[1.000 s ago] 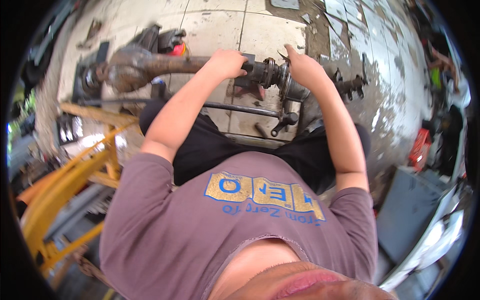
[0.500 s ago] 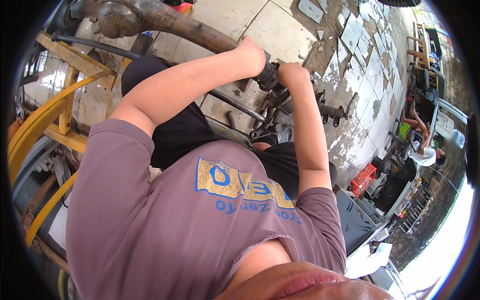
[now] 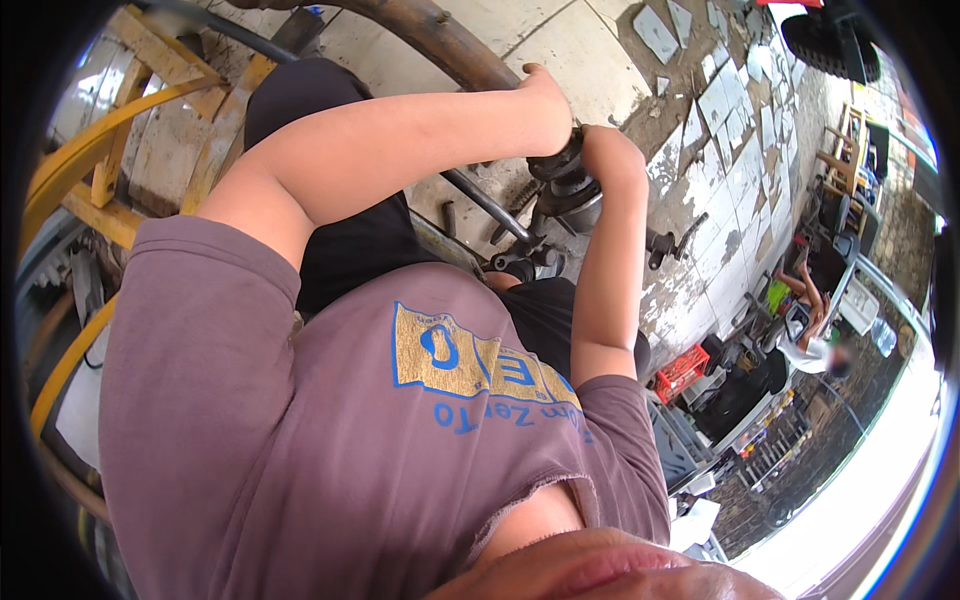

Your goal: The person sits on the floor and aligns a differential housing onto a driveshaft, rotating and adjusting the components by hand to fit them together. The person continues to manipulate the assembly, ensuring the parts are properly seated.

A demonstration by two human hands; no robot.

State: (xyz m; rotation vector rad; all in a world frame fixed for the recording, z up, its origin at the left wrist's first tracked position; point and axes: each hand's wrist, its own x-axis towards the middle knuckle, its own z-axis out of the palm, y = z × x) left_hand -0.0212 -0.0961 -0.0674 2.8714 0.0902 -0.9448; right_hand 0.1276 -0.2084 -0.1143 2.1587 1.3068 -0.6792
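A rusty brown axle tube (image 3: 450,45) slopes down from the top of the view towards my hands. At its end sits a dark, greasy metal part (image 3: 565,185) with round flanges. My left hand (image 3: 548,108) bends over the tube's end, thumb side up and the other fingers hidden behind it. Close beside it, my right hand (image 3: 612,155) is curled down against the dark part. Both hands look closed, but what lies inside them is hidden. A dark rod (image 3: 485,203) runs below, near a coil spring (image 3: 513,210).
Yellow metal framing (image 3: 110,125) stands at the left. Broken floor tiles (image 3: 725,90) lie at the upper right, with a black tyre (image 3: 830,48) beyond. A red crate (image 3: 682,372) and another person (image 3: 805,345) are off to the right. A metal bracket (image 3: 675,243) lies right of my arm.
The whole view has shifted, so the axle sits higher in it and its bulging housing has left the picture. Both hands appear farther right, still close together at the axle's end.
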